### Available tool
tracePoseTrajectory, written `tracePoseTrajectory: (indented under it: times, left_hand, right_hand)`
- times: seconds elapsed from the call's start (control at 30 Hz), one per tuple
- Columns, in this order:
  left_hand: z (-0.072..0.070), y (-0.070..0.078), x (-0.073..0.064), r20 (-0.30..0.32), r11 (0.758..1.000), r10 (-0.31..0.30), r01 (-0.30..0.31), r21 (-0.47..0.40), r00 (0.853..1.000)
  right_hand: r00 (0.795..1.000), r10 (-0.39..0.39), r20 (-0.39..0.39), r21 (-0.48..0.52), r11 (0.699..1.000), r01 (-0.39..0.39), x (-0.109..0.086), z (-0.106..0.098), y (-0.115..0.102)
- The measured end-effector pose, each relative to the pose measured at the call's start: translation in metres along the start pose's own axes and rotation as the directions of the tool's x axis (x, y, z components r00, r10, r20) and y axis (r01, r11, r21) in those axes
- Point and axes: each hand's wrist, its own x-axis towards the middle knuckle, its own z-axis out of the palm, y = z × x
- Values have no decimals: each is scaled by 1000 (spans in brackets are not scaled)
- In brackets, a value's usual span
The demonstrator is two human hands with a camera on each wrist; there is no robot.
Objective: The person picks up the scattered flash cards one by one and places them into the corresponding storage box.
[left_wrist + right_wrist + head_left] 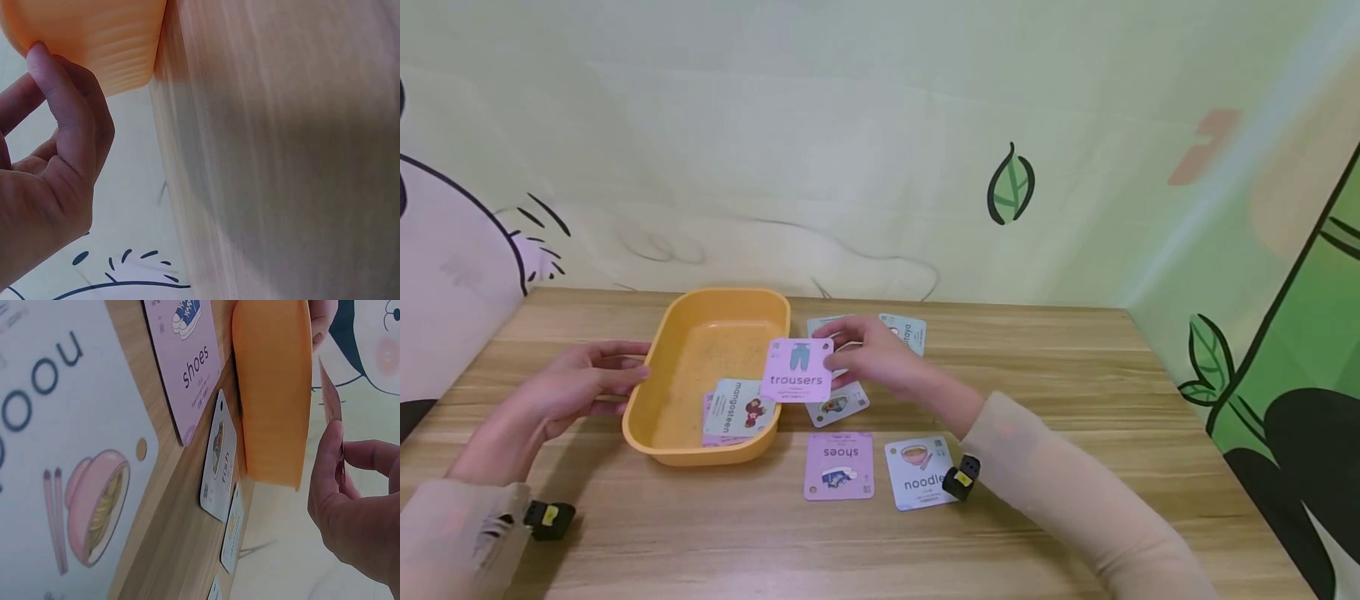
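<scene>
My right hand [880,354] pinches a pink picture card reading "trousers" [796,390] between thumb and fingers, over the right rim of a yellow-orange plastic tray [688,358]. In the right wrist view, this trousers card [330,394] is seen nearly edge-on above the tray's wall [272,394]. My left hand [580,383] holds the tray's left rim, fingers curled at the edge in the left wrist view. Inside the tray, a pale "mangosteen" card [737,408] lies on top of a pink card [709,417].
Face up on the wooden table [700,533] lie a pink "shoes" card [841,458] and a pale "noodle" card [917,475], partly behind the right wrist camera. A "fish" card [219,456] and others [906,332] lie right of the tray. A printed wall covering [850,167] stands behind.
</scene>
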Motion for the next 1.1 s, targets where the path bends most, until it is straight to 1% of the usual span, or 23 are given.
tracePoseTrajectory:
  times: [0.23, 0.37, 0.53, 0.63, 0.93, 1.1]
  left_hand:
    - [0, 0, 0, -5, 1000, -6, 6, 4, 1000]
    - [0, -1, 0, -12, 1000, -10, 10, 9, 1000]
    - [1, -1, 0, -19, 1000, 1, -1, 4, 1000]
    - [1, -1, -1, -17, 1000, 6, -6, -2, 1000]
    - [2, -2, -1, -18, 1000, 15, -16, -2, 1000]
    - [1, -2, -1, -18, 1000, 15, -15, -4, 1000]
  right_hand:
    - [1000, 13, 22, 19, 1000, -13, 10, 11, 1]
    - [1000, 5, 24, 18, 1000, -5, 13, 19, 2]
    - [999, 6, 34, 45, 999, -8, 15, 29, 2]
    - [999, 15, 33, 43, 999, -16, 17, 34, 3]
    - [1000, 6, 6, -82, 997, -5, 20, 46, 5]
    - [1000, -26, 12, -151, 988, 27, 19, 47, 5]
